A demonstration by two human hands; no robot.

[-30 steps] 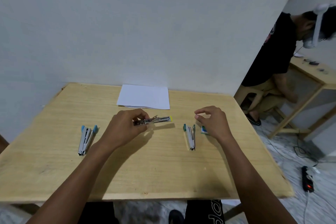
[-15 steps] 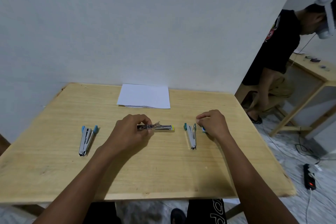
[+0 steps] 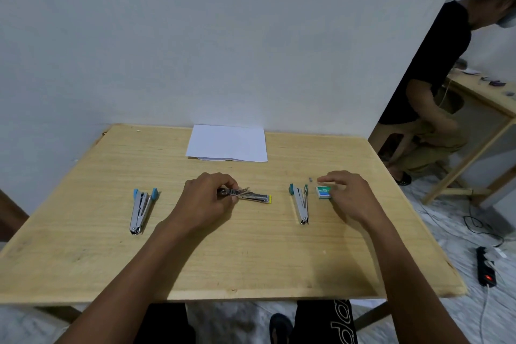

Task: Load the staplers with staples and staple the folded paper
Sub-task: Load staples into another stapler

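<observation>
Both hands are above the table (image 3: 251,260). My left hand (image 3: 205,198) pinches the yellow-tipped stapler (image 3: 255,196) at centre frame; my right hand (image 3: 349,193), fingers loosely curled, holds nothing beside the staple box (image 3: 324,192). The folded paper (image 3: 226,143) lies higher, by the wall (image 3: 223,50).

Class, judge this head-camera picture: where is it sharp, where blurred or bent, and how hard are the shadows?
Head view: small green staple box sharp; seated person at right edge blurred; pale wooden table bows at edges, wide-lens distortion; soft shadow under left hand.
</observation>
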